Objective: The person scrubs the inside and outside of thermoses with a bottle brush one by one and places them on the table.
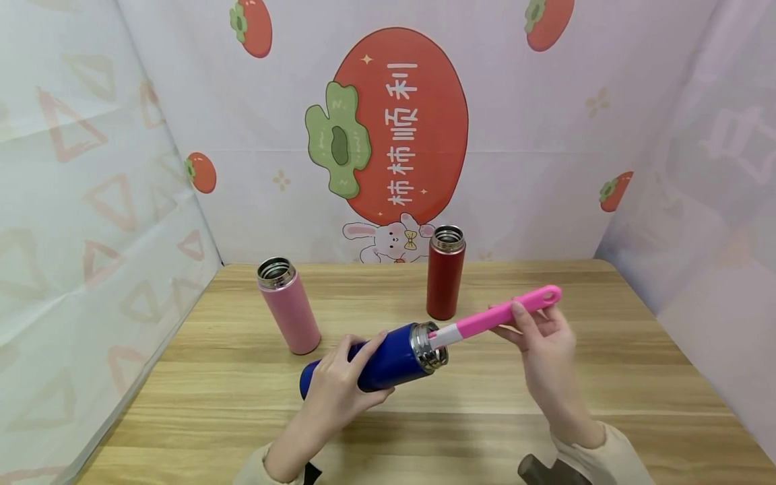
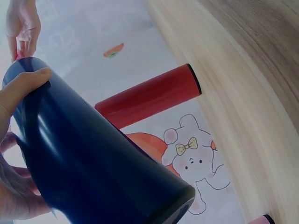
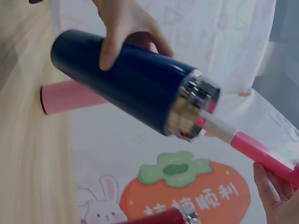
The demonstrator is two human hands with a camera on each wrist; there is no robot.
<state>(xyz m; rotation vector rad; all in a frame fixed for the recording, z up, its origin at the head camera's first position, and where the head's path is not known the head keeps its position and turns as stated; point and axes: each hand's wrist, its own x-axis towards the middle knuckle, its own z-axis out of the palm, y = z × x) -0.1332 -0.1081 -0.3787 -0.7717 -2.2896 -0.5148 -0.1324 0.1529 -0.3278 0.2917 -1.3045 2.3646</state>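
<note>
A blue thermos bottle (image 1: 394,357) lies tilted in the air over the table, its open steel mouth (image 1: 429,348) facing right and slightly up. My left hand (image 1: 342,377) grips its body, thumb on the near side and fingers over the top. In my right hand (image 1: 545,343), thumb and fingers pinch the pink handle of a bottle brush (image 1: 497,318). The white neck of that brush (image 3: 219,129) enters the bottle's mouth. Its head is hidden inside the bottle.
A pink bottle (image 1: 291,310) without a lid stands to the left on the wooden table (image 1: 485,417). Behind the blue bottle stands an open red bottle (image 1: 445,276). A printed cloth backdrop (image 1: 521,135) rises along the table's back and sides.
</note>
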